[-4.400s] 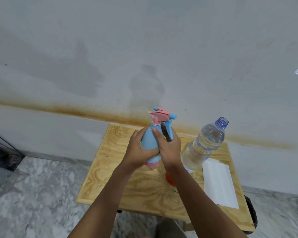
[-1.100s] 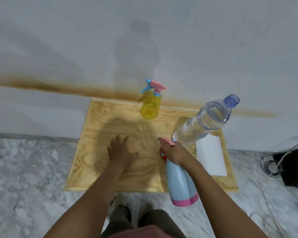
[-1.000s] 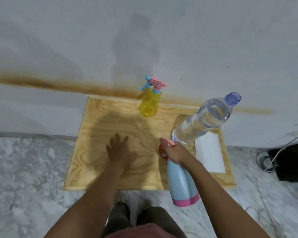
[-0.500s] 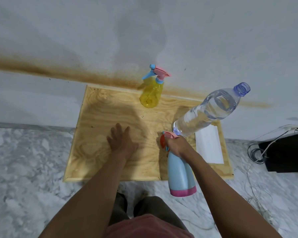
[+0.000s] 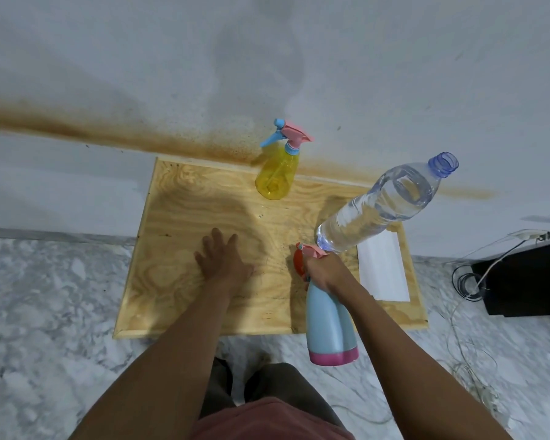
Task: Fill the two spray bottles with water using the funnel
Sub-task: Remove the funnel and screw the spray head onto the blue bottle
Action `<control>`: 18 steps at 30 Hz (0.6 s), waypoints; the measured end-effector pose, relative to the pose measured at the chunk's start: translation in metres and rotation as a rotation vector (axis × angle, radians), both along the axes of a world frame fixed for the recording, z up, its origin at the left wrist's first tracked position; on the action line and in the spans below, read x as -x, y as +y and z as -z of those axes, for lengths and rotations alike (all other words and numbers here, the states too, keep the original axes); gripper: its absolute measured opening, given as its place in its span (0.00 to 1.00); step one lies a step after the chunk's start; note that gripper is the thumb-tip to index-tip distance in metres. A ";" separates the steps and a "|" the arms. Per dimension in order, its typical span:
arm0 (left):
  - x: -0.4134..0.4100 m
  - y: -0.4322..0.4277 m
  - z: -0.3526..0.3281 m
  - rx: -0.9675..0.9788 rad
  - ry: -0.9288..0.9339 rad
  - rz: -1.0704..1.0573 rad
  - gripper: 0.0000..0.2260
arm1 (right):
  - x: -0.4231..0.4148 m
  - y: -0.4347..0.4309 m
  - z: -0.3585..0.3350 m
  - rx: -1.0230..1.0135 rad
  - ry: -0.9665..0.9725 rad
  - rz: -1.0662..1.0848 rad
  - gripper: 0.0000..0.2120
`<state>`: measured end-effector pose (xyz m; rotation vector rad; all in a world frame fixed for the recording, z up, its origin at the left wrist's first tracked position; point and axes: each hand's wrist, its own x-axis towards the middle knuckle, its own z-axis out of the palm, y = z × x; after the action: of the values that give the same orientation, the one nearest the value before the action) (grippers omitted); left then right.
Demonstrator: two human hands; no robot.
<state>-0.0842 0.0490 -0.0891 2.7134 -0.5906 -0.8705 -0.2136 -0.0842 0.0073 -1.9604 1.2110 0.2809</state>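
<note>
My 2 hands are well apart. My left hand point(image 5: 223, 263) lies flat on the wooden table point(image 5: 178, 249), palm down, fingers straight and a little spread, holding nothing. My right hand point(image 5: 326, 274) is wrapped around the neck of the blue spray bottle point(image 5: 329, 328), just below its pink trigger head. I hold that bottle in the air and tipped, with its pink base toward me and hanging past the near edge of the table, over the marble floor point(image 5: 45, 296).

The yellow spray bottle point(image 5: 277, 176) stands upright at the far edge of the table, close to the wall, with its pink and blue trigger head screwed on. It is well away from both hands.

The clear water bottle point(image 5: 385, 204) stands on the right part of the table, just beyond my right hand. It has no cap and is mostly full, and its open neck leans to the right in this view. Just left of my right hand, 1 edge of the red funnel point(image 5: 297, 263) shows on the table; my hand hides the rest.

A white sheet point(image 5: 383, 271) lies flat along the right side of the table, beside the water bottle. A brown stain point(image 5: 108, 131) runs across the wall behind the table. On the floor to the right sits a black box point(image 5: 527, 281) with loose cables by it.
</note>
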 end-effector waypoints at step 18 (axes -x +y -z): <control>-0.002 0.006 -0.006 0.028 0.086 0.004 0.43 | 0.005 0.005 -0.011 -0.024 -0.082 -0.011 0.15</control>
<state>-0.0820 0.0549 -0.0828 2.6359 -0.5865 -0.9676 -0.2190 -0.0788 0.0178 -1.9400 1.1397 0.2174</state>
